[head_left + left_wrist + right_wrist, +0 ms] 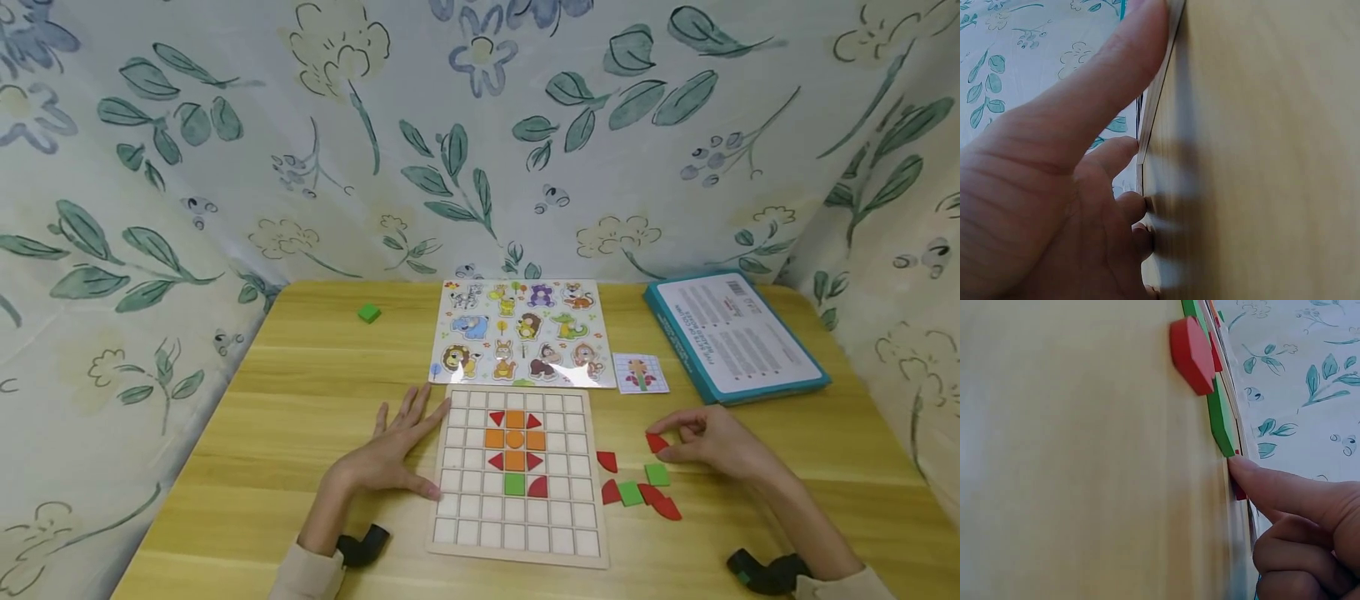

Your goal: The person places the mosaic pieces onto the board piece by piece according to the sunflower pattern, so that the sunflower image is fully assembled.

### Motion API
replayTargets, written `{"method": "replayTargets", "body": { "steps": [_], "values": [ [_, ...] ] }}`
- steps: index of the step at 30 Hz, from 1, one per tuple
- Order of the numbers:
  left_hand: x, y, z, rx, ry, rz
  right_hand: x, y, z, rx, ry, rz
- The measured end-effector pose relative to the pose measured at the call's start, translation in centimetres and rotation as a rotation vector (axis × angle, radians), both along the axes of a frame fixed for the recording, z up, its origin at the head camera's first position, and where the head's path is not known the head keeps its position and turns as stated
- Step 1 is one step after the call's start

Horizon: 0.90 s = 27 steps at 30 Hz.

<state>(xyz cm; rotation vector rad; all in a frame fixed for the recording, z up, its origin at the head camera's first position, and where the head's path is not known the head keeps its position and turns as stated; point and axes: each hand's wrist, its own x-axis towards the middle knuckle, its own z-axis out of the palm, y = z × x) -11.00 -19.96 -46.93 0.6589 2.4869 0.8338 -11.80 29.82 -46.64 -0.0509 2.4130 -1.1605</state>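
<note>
On the desk (300, 400), the grid board (517, 471) serves as the landmark. Its upper middle already holds an orange cross with red corner pieces, with one green square (513, 483) and a red quarter (537, 487) below; most cells remain bare, so the picture looks barely half built. The left hand (393, 450) lies flat with fingers spread, touching the board's left edge. The right hand (708, 442), right of the board, pinches a red piece (657, 442) whose long axis runs roughly left to right, its point toward the board as far as can be told. Loose red and green pieces (637, 492) lie just beside the board's right edge.
</note>
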Motion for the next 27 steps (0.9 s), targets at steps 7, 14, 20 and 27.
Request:
{"method": "replayTargets", "body": {
  "steps": [7, 14, 20, 27],
  "values": [
    [0.0, 0.0, 0.1, 0.002, -0.002, 0.002, 0.7, -2.1, 1.2, -0.023, 0.033, -0.053],
    [0.0, 0.0, 0.0, -0.008, -0.005, 0.005, 2.7, -8.2, 1.5, -0.177, -0.016, -0.055],
    [-0.1, 0.0, -0.1, -0.002, -0.005, 0.004, 3.8, -12.3, 0.7, -0.173, -0.01, 0.016],
    [0.0, 0.0, 0.0, 0.003, -0.006, 0.009, 4.3, -13.9, -0.1, -0.104, 0.022, 0.019]
  ]
}}
